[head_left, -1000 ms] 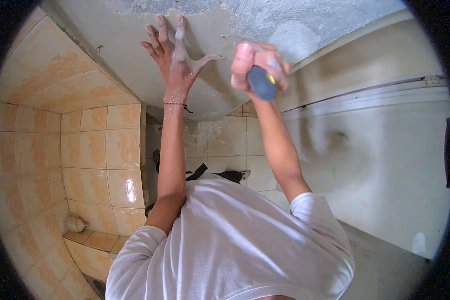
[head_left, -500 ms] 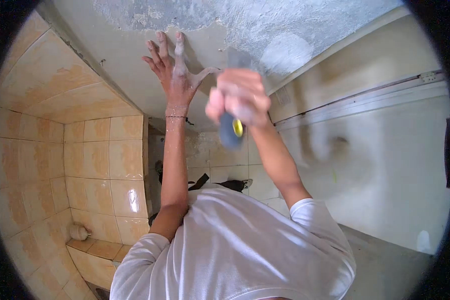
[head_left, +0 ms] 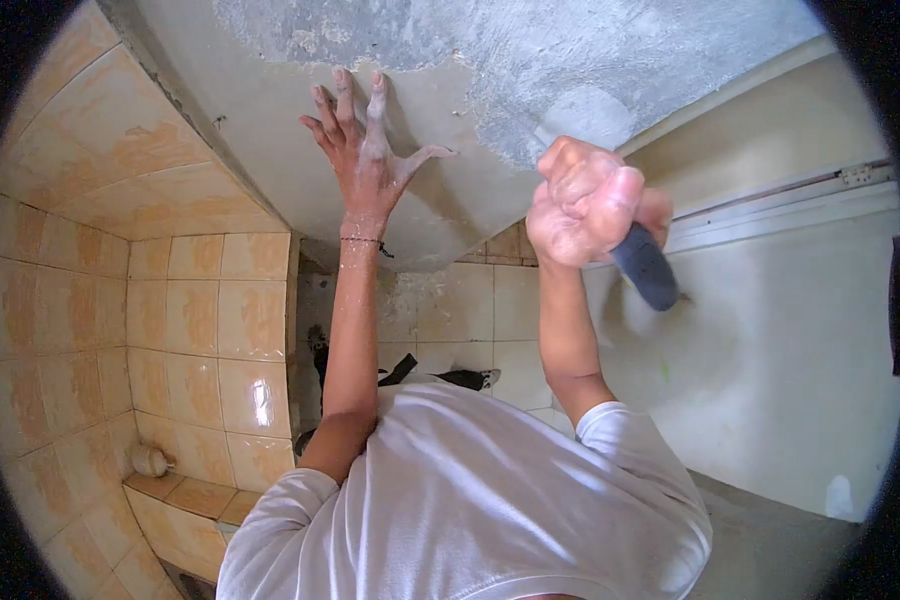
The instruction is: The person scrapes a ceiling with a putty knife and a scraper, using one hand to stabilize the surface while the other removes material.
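"Right hand (head_left: 590,205) has swung further right, away from the left hand (head_left: 370,165), since half a second ago."

"Holding what?"

"Its fingers (head_left: 570,165) are clenched round a grey-handled tool (head_left: 647,270), the butt jutting down and right (its far end is mostly hidden behind the fist)."

"Where, exactly?"

"Before the plaster wall (head_left: 270,120), near the pale round patch (head_left: 590,112); whether it touches, I can't tell."

"Left hand?"

"Splayed against the smooth plaster, fingers free, just below the rough grey area (head_left: 370,30)."
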{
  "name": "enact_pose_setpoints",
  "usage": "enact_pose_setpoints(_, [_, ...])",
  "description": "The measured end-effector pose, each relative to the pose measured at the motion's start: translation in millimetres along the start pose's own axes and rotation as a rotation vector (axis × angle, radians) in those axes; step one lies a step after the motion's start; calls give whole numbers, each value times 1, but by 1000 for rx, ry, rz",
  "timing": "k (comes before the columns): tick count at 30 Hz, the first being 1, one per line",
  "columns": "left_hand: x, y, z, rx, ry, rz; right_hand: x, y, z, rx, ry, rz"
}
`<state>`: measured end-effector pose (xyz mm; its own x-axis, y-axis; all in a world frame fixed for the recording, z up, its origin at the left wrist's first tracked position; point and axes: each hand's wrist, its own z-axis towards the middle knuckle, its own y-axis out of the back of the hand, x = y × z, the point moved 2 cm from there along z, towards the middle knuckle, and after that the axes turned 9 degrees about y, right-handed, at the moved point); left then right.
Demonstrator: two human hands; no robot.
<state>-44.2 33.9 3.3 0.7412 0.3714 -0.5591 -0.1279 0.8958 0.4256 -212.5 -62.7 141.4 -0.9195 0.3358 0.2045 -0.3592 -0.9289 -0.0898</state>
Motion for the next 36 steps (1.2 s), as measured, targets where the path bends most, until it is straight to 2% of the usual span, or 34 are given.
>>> enact_pose_setpoints(1, [-1, 1, 1, 4, -9, 6, -8, -2, -5, 4, -5, 2])
enact_pose_setpoints(3, [-1, 3, -2, 17, -18, 11, -34, -9, -24, 54, 290, -988])
enact_pose_setpoints(4, [0, 2, -2, 25, -9, 1, -50, -2, -40, -47, 123, -832])
enact_pose_setpoints(5, [2, 1, -1, 29, -1, -7, -44, 8, -55, -47, 122, -834])
enact_pose_setpoints(7, [0, 1, 2, 12, -1, -14, -18, 2, -51, -118, -133, -336])
enact_pose_setpoints(8, [-1, 2, 0, 11, -3, -23, -9, -3, -40, -85, 99, -368])
enact_pose_setpoints(9, [0, 3, 0, 13, 0, -21, -9, -8, -30, -86, 95, -367])
enact_pose_setpoints(11, [0, 4, 0, 18, -11, -37, -16, -16, -19, 72, 248, -792])
enact_pose_setpoints(12, [0, 3, -2, 23, -15, -43, -23, -18, -21, 111, 354, -878])
enact_pose_setpoints(13, [0, 3, -1, 13, -17, -40, -19, -17, -20, 112, 358, -879])
enact_pose_setpoints(15, [1, 2, -1, 1, -15, -35, -7, -20, -14, 165, 234, -534])
enact_pose_setpoints(16, [0, 2, 0, 0, -13, -34, -6, -13, -28, 42, 106, -433])
enact_pose_setpoints(17, [0, 3, 0, 4, -11, -33, -9, -12, -28, 43, 107, -428])
enact_pose_setpoints(19, [1, 3, 0, 4, -9, -43, -14, -17, -19, 142, 217, -931])
enact_pose_setpoints(20, [1, 2, -1, 5, -8, -56, -34, -15, -31, 74, 288, -1118])
enact_pose_setpoints(21, [0, 2, -1, 4, -10, -58, -28, -14, -37, 73, 291, -1120])
enact_pose_setpoints(23, [0, 3, 0, 12, -1, -52, -19, -6, -48, 99, 70, -813])
enact_pose_setpoints(24, [0, 3, 2, 5, 3, -46, -20, 0, -46, 105, 22, -366])
enact_pose_setpoints(25, [1, 3, 1, -1, -6, -33, -22, 0, -48, 107, 18, -360])
enact_pose_setpoints(27, [1, 3, 0, 0, -17, -23, -19, -11, -34, 23, 172, -597])
enact_pose_setpoints(28, [2, 5, 0, 10, -24, -15, -17, -21, -17, 205, 235, -1014])
enact_pose_setpoints(29, [1, 5, 0, 20, -33, -8, -16, -25, -16, 204, 232, -1021])
enact_pose_setpoints(31, [-1, 3, 0, 9, -35, 1, -14, -31, -14, 73, 296, -809])
enact_pose_setpoints(32, [0, 3, 1, -4, -30, 14, -11, -20, -23, 123, 139, -644])
enact_pose_setpoints(35, [0, 1, 1, -13, -11, -9, -12, -17, -25, 81, 132, -622])
enact_pose_setpoints(36, [0, 1, -1, -6, -13, -12, -13, -25, -15, 181, 222, -1034])
